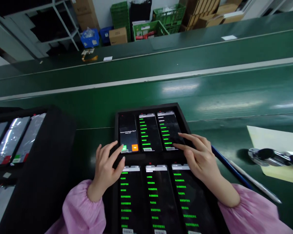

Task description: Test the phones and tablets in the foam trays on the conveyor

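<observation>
Several lit smartphones lie face up in two rows in a black tray [146,158]. With fingers spread, my left hand [106,164] reaches over the tray's left side, a fingertip at the green button of the top-left phone [128,130]. That phone shows white text and an orange Fail button. My right hand [200,152] has its fingers stretched toward the top-right phone [168,131], fingertips at its lower right part. Between them sits the top-middle phone [150,133] with a list of green lines. In the near row, the right phone [188,198] is partly hidden by my right hand.
Another black tray [39,169] with film-wrapped phones stands at the left. On the right lie a blue pen [230,165], a silver pen [256,182], paper [271,139] and a shiny metal object [271,156]. Green crates [150,29] and cartons [118,35] stand beyond the green bench.
</observation>
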Available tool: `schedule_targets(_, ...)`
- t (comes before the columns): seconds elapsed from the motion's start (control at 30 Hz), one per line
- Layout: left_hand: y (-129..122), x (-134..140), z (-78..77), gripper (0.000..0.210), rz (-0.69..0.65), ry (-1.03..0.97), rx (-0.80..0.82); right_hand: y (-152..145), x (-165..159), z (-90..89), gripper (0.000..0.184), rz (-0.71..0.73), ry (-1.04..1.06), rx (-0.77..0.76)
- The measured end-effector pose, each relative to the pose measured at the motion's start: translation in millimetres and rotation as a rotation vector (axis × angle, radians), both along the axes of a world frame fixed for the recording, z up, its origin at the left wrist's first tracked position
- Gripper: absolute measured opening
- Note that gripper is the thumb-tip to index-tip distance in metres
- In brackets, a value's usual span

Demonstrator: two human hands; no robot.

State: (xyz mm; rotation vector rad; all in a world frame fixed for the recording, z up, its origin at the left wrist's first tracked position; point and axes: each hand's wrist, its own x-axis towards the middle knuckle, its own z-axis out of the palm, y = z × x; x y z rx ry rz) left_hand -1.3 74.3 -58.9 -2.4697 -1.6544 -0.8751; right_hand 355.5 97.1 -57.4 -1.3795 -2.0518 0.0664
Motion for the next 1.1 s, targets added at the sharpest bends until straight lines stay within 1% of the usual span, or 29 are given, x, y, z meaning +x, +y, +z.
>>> schedule_targets(0.1,1,-2,-2.6,0.042,-0.003,-0.069,0.06,1,-1,1.5,0.044,-0.013,0.009,-0.007)
schedule_targets(0.27,4,-3,-6.3,0.037,-0.018,-0.075,0.057,2,-2,1.5,0.047,-0.033,0.02,-0.003)
schedule_targets(0.53,5,-3,-7.0,0.034,-0.029,-0.087,0.081,2,-6,0.7,0.044,-0.018,0.014,0.01)
schedule_targets(0.67,8,-3,-6.5,0.032,-0.038,-0.096,0.096,3,-4,0.9,0.047,-0.041,0.064,0.024)
schedule_targets(0.77,7,-3,-2.4,0.03,-0.043,-0.103,0.105,3,-3,1.3,0.049,-0.053,0.116,0.023)
schedule_targets(0.87,-11,-4,7.1,0.029,-0.06,-0.098,0.078,-12,0,3.3,0.051,-0.013,0.153,0.018)
schedule_targets(1.0,-60,-8,19.5,0.028,-0.08,-0.008,-0.054,-60,10,7.5,0.043,0.126,0.155,-0.001)
schedule_targets(1.1,-88,-12,21.5,0.033,-0.028,0.107,-0.129,-92,15,9.2,0.039,0.139,0.138,-0.023)
